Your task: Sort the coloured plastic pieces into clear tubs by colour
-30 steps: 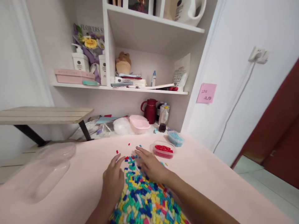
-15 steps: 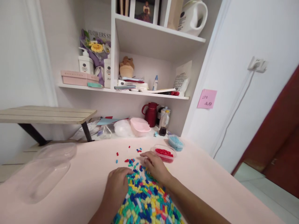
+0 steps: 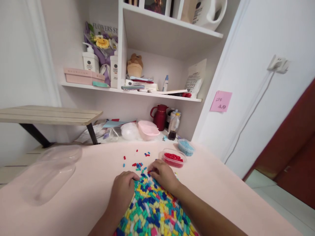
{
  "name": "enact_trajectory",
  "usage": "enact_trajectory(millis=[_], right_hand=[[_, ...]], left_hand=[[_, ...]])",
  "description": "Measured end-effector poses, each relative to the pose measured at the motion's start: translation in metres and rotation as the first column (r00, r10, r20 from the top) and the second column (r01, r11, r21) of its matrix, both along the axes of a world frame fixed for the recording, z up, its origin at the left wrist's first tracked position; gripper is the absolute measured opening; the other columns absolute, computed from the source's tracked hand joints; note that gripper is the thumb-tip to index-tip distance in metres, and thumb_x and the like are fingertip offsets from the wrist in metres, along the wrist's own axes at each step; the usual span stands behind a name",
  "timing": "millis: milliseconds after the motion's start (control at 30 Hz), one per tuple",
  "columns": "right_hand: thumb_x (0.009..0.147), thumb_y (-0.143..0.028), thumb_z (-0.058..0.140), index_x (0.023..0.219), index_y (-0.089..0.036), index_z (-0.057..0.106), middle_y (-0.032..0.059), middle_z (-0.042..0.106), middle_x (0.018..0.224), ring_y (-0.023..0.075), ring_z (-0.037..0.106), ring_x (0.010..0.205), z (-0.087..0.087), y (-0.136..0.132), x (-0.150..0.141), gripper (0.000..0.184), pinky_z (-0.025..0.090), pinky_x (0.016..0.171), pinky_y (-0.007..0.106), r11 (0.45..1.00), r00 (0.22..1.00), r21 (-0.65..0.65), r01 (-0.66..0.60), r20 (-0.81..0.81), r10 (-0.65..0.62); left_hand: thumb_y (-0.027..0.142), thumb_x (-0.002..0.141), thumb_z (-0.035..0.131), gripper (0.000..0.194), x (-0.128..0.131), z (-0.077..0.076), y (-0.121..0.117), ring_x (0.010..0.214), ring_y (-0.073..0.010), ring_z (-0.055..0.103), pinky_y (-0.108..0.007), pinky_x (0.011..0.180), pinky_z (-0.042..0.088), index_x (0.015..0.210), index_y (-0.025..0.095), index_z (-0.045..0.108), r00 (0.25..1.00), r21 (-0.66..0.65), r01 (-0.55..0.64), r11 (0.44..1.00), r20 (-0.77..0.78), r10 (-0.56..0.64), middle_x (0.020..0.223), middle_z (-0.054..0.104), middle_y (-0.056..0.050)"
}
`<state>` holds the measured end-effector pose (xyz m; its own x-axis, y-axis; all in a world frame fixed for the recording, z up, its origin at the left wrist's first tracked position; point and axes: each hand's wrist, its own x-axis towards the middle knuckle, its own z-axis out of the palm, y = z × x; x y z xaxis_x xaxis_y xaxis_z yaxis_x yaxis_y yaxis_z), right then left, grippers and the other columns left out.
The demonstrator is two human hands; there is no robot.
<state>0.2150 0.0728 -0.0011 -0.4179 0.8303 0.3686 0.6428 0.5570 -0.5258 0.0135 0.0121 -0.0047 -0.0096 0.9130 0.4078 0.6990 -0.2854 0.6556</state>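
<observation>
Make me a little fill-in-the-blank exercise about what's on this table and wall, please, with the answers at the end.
1. The nearer filled tub holds small pieces that are ____.
2. The farther filled tub holds pieces that are light ____.
3. Compared with the left hand, the hand closer to both filled tubs is the ____ one.
4. The sticky note on the wall is ____.

Missing words: red; blue; right; pink
</observation>
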Motion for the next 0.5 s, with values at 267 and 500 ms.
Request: enact_trajectory(millis=[267,500], right_hand=[[0.075,-0.012,0.057,0.079,-0.02,0.061,0.0011,0.07,0.085,0.0154,0.062,0.073,-0.0044,-0.0001,-0.0024,0.01,0.047,0.066,0.026,0.969,0.903,-0.214,-0.128,-0.428,0.024],[0.078,-0.02,0.06,0.077,-0.02,0.059,-0.0005,0.067,0.077,0.0133,0.058,0.064,-0.0034,-0.0047,-0.0096,0.002,0.045,0.062,0.025,0.943,0.87,-0.267,-0.198,-0.491,0.044]], left_hand=[[0.012,0.078,0.039,0.036,0.0004,0.001,-0.0001,0.087,-0.0199,0.071,-0.033,0.083,0.052,0.08,0.024,0.073,0.993,-0.065,-0.051,0.997,0.104,0.058,0.089,0.077,-0.003],[0.028,0.085,0.042,0.034,0.0031,0.0006,0.0,0.091,-0.0232,0.073,-0.034,0.079,0.055,0.102,0.022,0.072,0.964,-0.034,-0.071,0.997,0.256,0.077,0.104,0.076,-0.007]])
